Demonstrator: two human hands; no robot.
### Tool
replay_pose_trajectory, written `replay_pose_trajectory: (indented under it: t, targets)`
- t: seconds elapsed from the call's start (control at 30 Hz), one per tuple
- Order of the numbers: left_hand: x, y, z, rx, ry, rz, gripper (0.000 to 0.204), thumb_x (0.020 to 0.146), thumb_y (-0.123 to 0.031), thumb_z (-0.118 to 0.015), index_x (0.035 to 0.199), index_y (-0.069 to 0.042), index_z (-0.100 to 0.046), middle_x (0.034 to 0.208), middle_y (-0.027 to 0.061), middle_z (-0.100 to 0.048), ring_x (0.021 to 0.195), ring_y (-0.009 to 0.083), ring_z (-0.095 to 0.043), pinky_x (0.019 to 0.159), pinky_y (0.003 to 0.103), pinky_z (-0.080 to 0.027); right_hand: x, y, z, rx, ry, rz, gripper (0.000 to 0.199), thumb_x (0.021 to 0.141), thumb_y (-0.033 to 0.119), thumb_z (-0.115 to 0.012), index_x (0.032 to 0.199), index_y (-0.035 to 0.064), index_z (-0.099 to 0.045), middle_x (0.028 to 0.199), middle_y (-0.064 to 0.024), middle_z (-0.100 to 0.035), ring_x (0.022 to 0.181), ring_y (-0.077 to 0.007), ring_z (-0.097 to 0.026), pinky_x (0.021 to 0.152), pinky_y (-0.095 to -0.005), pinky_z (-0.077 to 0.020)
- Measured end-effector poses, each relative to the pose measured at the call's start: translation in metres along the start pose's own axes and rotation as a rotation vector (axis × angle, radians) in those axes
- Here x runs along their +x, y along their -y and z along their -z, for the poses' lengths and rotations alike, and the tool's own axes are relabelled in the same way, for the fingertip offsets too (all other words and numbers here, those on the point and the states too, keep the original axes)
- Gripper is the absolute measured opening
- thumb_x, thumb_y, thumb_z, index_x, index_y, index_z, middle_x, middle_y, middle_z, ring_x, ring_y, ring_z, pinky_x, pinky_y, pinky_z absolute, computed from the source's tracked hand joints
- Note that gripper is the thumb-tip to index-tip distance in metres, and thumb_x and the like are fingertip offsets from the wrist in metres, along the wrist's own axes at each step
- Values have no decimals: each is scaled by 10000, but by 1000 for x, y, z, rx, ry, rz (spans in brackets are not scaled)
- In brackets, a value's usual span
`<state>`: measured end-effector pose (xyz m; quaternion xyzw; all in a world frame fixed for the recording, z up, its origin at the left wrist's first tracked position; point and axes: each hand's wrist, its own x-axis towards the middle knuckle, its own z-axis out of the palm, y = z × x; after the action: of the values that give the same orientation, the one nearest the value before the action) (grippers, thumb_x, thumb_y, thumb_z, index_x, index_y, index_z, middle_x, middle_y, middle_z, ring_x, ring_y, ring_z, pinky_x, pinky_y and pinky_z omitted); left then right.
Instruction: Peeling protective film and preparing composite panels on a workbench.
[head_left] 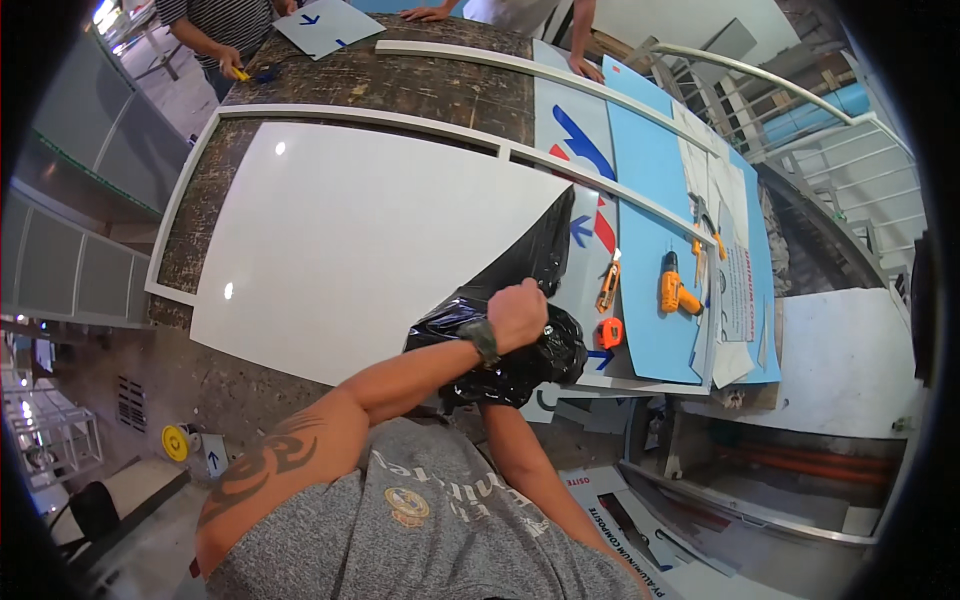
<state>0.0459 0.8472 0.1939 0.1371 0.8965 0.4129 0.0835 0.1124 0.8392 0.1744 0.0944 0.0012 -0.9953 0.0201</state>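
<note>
Head view: black film at the right-hand portion of a white panel. Our left hand (517, 314) is clenched on the black film (545, 250), knuckles uppermost; the fingertips are turned from sight. Our right forearm (520, 445) passes beneath the bunched film, which covers the right hand, so we cannot tell whether its fingers are released or grasping. The step in hand, we judge, is drawing the film along the panel's surface. To do it well, we would grip a broad gather rather than one thin edge, pull low and evenly, and let the diagonal border travel as a single line, lest the film tear. The slack is best held clear of the knife (608, 282) and the tape measure (610, 333), both just beside it.

Orientation: the white panel (360, 220) lies flat, glossy face up, on the near side of the workbench (450, 85), directly before us. Its long axis runs left to right, dipping slightly toward the right. The film tapers to a point at the panel's far right corner, directed away from us; its straight border slants thence toward the near left, and its crumpled mass gathers close to our body.
</note>
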Motion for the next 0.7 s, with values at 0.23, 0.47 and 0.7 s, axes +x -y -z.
replay_pose_trajectory:
  t: [0.23,0.47,0.7]
  targets:
    - [0,-5,23,129,-68,-372,429,953,-383,-626,954,36,-714,807,217,-688,684,416,-642,641,496,-525,-11,4,-15,-118,188,0,743,1080,613,-344,1623,111,-410,1592,-136,-510,1447,-306,-479,1228,-491,-383]
    - [107,-57,63,184,133,-202,493,933,-430,-658,1171,1,-685,1006,225,-689,882,408,-658,757,478,-555,-36,42,48,-278,200,6,735,1091,602,-303,1627,109,-403,1602,-151,-494,1449,-332,-472,1228,-514,-378]
    - [202,-3,-71,343,-223,-11,491,924,-407,-651,1159,23,-681,1012,220,-694,942,427,-651,842,457,-568,-33,73,173,-15,180,-369,663,1117,508,-323,1617,83,-417,1594,-162,-500,1410,-329,-509,1193,-501,-416]
